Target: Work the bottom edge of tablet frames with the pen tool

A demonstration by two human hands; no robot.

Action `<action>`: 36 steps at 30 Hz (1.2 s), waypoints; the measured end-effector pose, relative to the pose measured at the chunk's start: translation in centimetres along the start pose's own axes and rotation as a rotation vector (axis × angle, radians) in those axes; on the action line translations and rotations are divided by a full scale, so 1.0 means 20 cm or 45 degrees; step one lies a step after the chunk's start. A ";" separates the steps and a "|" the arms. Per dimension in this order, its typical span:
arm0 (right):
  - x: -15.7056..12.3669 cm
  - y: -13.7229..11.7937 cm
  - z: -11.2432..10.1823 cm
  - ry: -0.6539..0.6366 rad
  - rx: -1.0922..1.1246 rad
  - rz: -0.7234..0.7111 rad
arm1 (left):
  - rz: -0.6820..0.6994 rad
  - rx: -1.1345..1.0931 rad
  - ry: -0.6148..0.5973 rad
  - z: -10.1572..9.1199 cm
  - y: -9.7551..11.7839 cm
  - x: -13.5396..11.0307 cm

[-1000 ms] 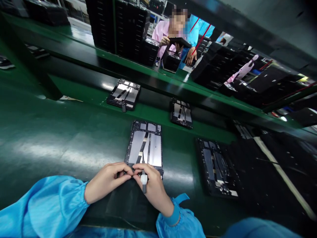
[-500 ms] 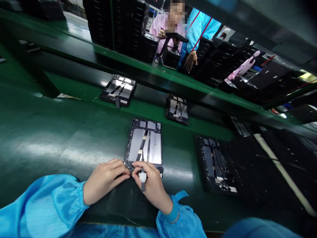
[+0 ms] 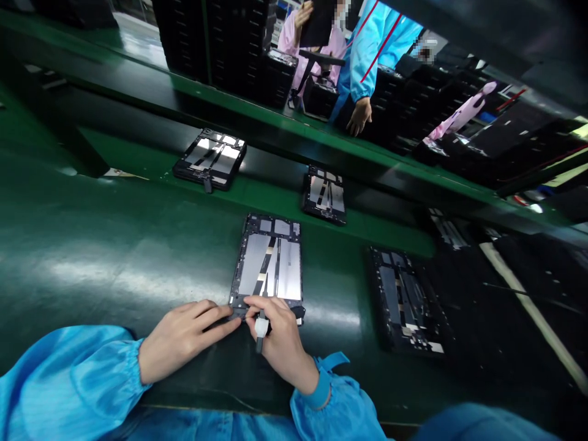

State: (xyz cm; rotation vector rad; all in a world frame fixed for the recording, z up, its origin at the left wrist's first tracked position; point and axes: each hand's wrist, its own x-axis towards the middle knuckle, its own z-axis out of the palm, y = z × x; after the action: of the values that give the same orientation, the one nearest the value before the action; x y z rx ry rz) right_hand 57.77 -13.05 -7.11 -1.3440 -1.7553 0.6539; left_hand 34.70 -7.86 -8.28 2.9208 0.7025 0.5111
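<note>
An opened tablet (image 3: 289, 263) lies on the green bench in front of me, its silver inside and dark ribbon cables showing. My left hand (image 3: 184, 334) has its fingers stretched out, the tips touching the tablet's near left corner. Over the near edge, my right hand (image 3: 280, 334) is closed, thumb and index finger close together by that same corner. Tucked in it are slim dark tweezers (image 3: 261, 327) with a white wrap, their thin point toward the far side. Whatever lies under the right fingertips is hidden.
Two more opened tablets (image 3: 214, 156) (image 3: 326, 195) lie farther back, below a green shelf beam (image 3: 257, 113). Another opened tablet (image 3: 404, 300) is at the right, beside dark material with a pale strip (image 3: 528, 306). Co-workers (image 3: 367, 67) and black stacks (image 3: 234, 49) are beyond.
My left hand has shifted slightly left and its fingers have straightened along the tablet's corner. My right hand stays nearly in place. Across the bench, a co-worker has raised a dark panel.
</note>
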 end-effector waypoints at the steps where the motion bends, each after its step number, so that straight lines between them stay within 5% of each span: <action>1: 0.00 0.00 0.00 0.002 0.000 0.002 | 0.010 0.002 -0.012 0.00 0.00 0.00; 9: 0.02 0.01 -0.01 -0.010 0.004 0.026 | 0.076 0.038 0.022 0.06 -0.03 0.00; 16: -0.11 -0.03 -0.12 0.009 0.330 0.213 | 0.059 0.091 0.108 0.06 0.03 0.02; 20: -0.18 -0.04 -0.08 0.023 0.403 0.357 | 0.051 0.081 0.132 0.06 0.04 0.03; 28: -0.17 0.00 -0.04 0.059 0.356 0.299 | 0.019 0.077 0.091 0.11 0.02 -0.02; 36: -0.18 0.02 -0.02 0.171 0.380 0.436 | 0.075 0.186 0.125 0.10 0.02 -0.01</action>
State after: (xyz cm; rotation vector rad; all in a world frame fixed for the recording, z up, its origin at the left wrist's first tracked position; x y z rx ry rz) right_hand 58.74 -16.36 -8.31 -1.4501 -1.2724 0.9490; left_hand 35.40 -8.33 -10.15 3.0787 0.6949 0.6396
